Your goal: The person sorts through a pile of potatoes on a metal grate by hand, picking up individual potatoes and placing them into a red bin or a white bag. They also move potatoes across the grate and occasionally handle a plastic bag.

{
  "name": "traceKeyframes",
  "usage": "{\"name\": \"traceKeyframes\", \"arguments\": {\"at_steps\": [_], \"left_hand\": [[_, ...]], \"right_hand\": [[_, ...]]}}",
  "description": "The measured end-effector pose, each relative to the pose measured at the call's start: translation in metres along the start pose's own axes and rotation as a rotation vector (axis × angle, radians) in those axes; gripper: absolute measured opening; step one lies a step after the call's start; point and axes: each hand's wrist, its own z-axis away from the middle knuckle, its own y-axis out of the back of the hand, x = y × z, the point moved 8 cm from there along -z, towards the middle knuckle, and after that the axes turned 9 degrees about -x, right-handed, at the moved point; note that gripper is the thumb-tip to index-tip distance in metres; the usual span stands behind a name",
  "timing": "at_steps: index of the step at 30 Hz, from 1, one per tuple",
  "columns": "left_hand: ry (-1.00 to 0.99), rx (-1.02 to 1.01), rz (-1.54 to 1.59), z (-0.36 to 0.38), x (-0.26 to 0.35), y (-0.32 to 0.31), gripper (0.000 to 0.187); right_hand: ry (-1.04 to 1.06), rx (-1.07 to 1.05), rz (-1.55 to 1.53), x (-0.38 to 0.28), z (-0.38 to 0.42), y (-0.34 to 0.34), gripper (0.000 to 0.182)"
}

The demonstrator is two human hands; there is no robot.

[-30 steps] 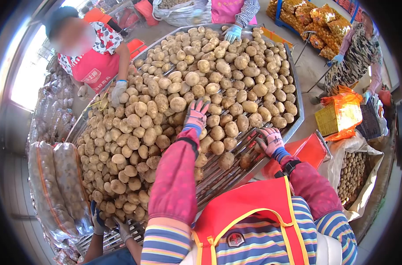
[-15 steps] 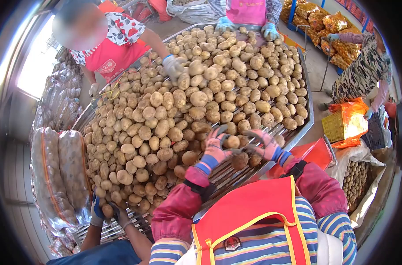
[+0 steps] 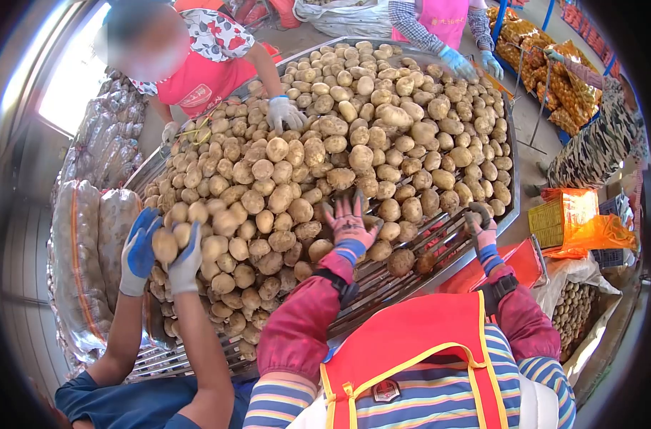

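A large heap of potatoes [image 3: 304, 157] covers a metal slatted table [image 3: 397, 275]. My left hand [image 3: 352, 223], in a pink and dark glove, lies on potatoes near the front of the heap, its fingers spread. At the table's right front edge is my right hand [image 3: 481, 227], also gloved; its fingers are bent, and whatever they may hold is too hidden to make out. Bare slats and a few loose potatoes [image 3: 401, 262] lie between my two hands.
At the left, a co-worker's gloved hands [image 3: 161, 254] are around potatoes. Another person's gloved hand [image 3: 285, 114] rests on the heap, and blue gloves [image 3: 460, 64] are at the far edge. Filled sacks [image 3: 79, 257] stand left; a yellow crate [image 3: 547, 224] stands right.
My hands have moved apart, the left onto the heap and the right to the table edge. The left co-worker's hands have risen up the heap. The view has shifted slightly.
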Motion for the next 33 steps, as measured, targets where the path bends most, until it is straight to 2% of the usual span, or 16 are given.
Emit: {"name": "traceKeyframes", "arguments": {"at_steps": [2,4,6,7,10,12,14,17,19,20,22,23,26,29,32,33], "left_hand": [[-0.108,0.013,0.082,0.001,0.019,-0.003,0.092],[-0.196,-0.149,-0.054,0.016,0.048,-0.002,0.085],[-0.252,-0.136,-0.029,0.025,0.057,-0.005,0.082],[-0.307,-0.112,-0.005,0.030,0.063,-0.006,0.079],[-0.461,-0.099,-0.034,0.059,0.073,-0.026,0.078],[-0.514,-0.169,0.045,0.086,0.075,-0.034,0.077],[-0.590,-0.331,-0.174,0.110,0.081,-0.056,0.074],[-0.643,-0.125,-0.251,0.092,0.077,-0.098,0.066],[-0.668,0.028,-0.293,0.085,0.096,-0.092,0.060],[-0.655,0.032,-0.294,0.080,0.106,-0.086,0.060],[-0.743,-0.158,-0.147,0.075,0.131,-0.056,0.062],[-0.774,-0.125,-0.077,0.072,0.134,-0.047,0.067],[-0.723,-0.069,-0.038,0.070,0.114,0.014,0.072],[-0.338,0.149,-0.045,0.040,0.047,0.050,0.087],[0.058,0.206,-0.002,0.009,-0.019,0.047,0.097],[0.053,0.214,-0.003,0.005,-0.014,0.051,0.097]], "right_hand": [[0.057,-0.031,0.080,0.003,-0.001,0.004,0.036],[0.102,-0.063,0.161,-0.001,0.002,-0.001,0.038],[0.441,-0.069,0.881,-0.039,0.019,-0.028,0.042],[0.277,-0.191,0.959,-0.031,0.018,-0.035,0.050],[0.331,-0.344,1.151,-0.023,0.029,-0.053,0.055],[0.241,-0.417,1.155,-0.017,0.027,-0.053,0.060],[0.199,-0.434,1.141,-0.013,0.025,-0.052,0.060],[0.160,-0.452,1.131,-0.012,0.023,-0.052,0.061],[0.180,-0.439,1.099,-0.016,0.022,-0.053,0.061],[0.192,-0.447,1.099,-0.016,0.023,-0.055,0.061],[0.215,-0.336,1.078,-0.015,0.024,-0.048,0.059],[0.243,-0.335,1.063,-0.013,0.024,-0.047,0.057],[0.205,-0.344,1.055,-0.021,0.026,-0.048,0.055],[0.207,-0.338,1.080,-0.019,0.025,-0.048,0.056],[0.186,-0.350,1.066,-0.018,0.025,-0.047,0.058],[0.174,-0.365,1.079,-0.021,0.026,-0.048,0.058]]}}
